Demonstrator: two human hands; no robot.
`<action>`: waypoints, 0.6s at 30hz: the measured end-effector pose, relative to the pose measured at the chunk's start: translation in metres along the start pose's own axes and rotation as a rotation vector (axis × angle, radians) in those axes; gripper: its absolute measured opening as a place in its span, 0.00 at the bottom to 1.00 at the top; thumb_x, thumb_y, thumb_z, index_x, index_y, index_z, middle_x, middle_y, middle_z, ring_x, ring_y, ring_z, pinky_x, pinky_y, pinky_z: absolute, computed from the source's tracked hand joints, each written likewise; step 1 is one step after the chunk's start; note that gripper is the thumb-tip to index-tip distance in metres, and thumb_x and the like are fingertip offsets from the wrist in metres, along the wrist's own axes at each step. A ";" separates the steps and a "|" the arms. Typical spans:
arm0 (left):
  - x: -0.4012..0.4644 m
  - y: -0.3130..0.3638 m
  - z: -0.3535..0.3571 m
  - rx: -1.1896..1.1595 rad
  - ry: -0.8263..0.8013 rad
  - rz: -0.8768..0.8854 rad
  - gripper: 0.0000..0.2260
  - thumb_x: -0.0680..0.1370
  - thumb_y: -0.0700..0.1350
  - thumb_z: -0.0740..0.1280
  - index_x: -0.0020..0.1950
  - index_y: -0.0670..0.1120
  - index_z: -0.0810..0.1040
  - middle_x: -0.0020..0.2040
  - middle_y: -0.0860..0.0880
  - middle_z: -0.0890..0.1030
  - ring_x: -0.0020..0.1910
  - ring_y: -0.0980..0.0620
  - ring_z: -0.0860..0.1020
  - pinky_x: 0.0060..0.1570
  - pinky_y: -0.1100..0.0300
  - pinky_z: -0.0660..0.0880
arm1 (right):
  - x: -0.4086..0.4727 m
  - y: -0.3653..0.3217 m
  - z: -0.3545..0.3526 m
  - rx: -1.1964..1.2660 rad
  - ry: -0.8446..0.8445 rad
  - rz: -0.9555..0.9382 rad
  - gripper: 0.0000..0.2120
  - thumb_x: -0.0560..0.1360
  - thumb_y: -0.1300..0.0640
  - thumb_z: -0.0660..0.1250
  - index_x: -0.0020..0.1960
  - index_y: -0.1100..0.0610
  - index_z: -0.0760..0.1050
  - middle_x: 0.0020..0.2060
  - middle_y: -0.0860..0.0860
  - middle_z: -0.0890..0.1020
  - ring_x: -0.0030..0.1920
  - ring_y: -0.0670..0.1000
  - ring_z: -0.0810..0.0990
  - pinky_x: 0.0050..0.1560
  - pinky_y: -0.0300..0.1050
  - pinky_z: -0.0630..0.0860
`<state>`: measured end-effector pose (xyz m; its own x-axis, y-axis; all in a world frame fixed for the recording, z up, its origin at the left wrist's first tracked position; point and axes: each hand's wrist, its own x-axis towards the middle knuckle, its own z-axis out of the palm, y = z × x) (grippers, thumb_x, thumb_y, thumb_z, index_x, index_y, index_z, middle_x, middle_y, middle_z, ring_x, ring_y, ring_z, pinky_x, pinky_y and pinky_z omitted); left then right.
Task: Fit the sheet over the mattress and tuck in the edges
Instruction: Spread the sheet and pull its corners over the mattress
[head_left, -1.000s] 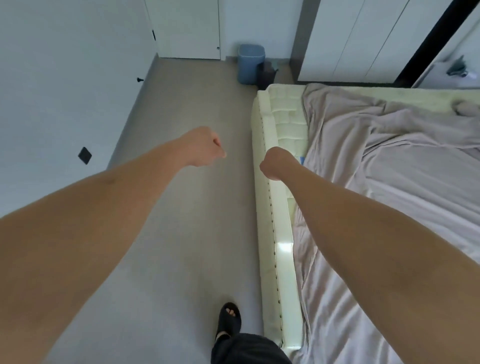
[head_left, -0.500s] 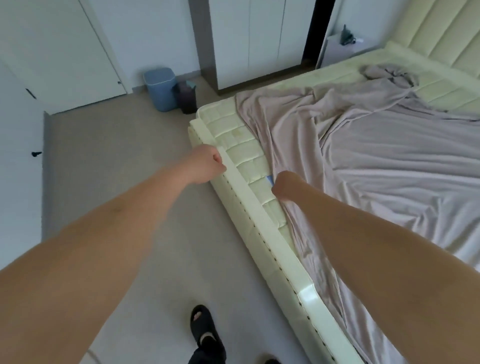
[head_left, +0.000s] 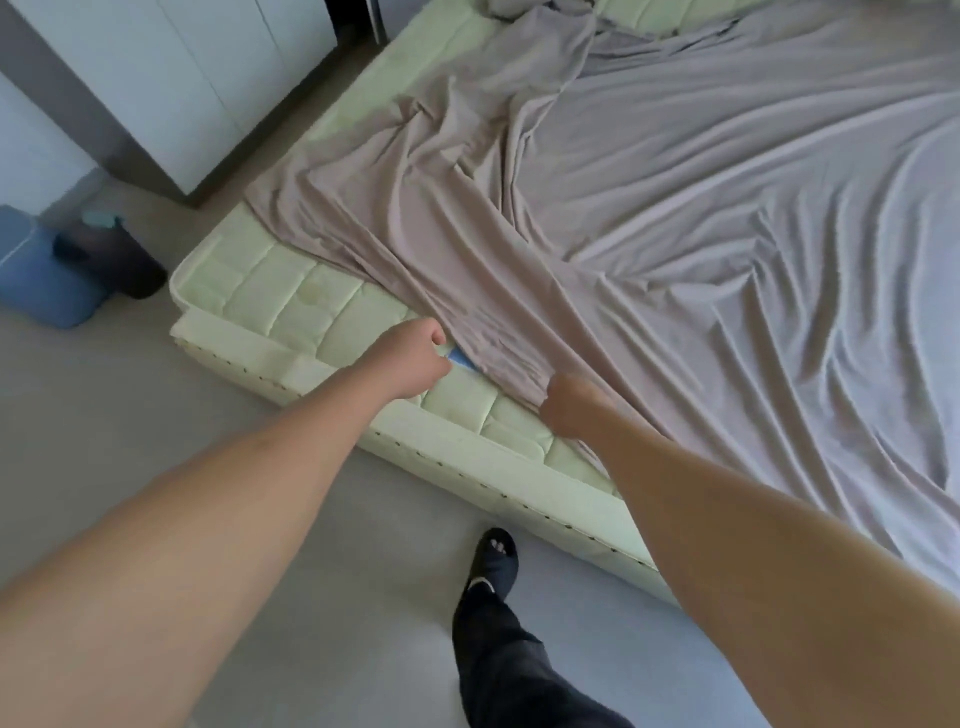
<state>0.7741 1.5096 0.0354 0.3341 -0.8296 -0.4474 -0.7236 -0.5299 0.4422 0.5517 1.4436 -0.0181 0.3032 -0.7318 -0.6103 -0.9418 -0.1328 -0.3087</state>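
A taupe sheet (head_left: 675, 218) lies wrinkled across the pale green quilted mattress (head_left: 291, 296), leaving the near-left corner and a strip along the near edge bare. My right hand (head_left: 569, 405) grips the sheet's near edge, where the folds bunch together. My left hand (head_left: 415, 358) is a curled fist over the bare mattress, just left of the sheet's edge and beside a small blue tag (head_left: 460, 358); I see no cloth in it.
The cream bed frame (head_left: 467, 467) runs diagonally below the mattress. A blue bin (head_left: 36, 275) and a dark bin (head_left: 119, 260) stand on the grey floor at left, near white wardrobe doors (head_left: 171, 78). My slippered foot (head_left: 496, 561) stands close to the frame.
The view has swung right and closer over the bed. Both hands moved from above the floor and frame onto the mattress; my right hand has taken hold of the sheet's edge.
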 end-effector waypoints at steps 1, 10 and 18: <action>0.018 -0.005 0.006 0.023 -0.009 0.012 0.16 0.76 0.48 0.68 0.63 0.51 0.74 0.55 0.51 0.79 0.49 0.49 0.79 0.53 0.50 0.79 | 0.014 -0.002 0.006 0.014 -0.008 0.016 0.12 0.77 0.59 0.61 0.56 0.60 0.78 0.49 0.57 0.80 0.52 0.60 0.81 0.47 0.48 0.75; 0.160 -0.077 0.068 0.036 0.079 0.127 0.07 0.78 0.46 0.67 0.55 0.50 0.77 0.52 0.53 0.80 0.50 0.47 0.78 0.51 0.52 0.77 | 0.137 -0.027 0.086 -0.005 -0.034 0.103 0.08 0.75 0.64 0.58 0.50 0.57 0.74 0.51 0.56 0.81 0.39 0.55 0.76 0.36 0.42 0.70; 0.234 -0.116 0.141 0.149 -0.120 0.231 0.09 0.76 0.49 0.65 0.38 0.49 0.77 0.38 0.51 0.80 0.42 0.46 0.79 0.39 0.57 0.73 | 0.189 -0.021 0.168 0.129 0.110 0.306 0.24 0.73 0.66 0.59 0.69 0.56 0.69 0.68 0.54 0.70 0.66 0.59 0.71 0.55 0.52 0.75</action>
<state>0.8510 1.4023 -0.2302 0.0833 -0.8938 -0.4406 -0.8559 -0.2906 0.4278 0.6536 1.4202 -0.2496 -0.0146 -0.7931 -0.6089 -0.9586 0.1843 -0.2171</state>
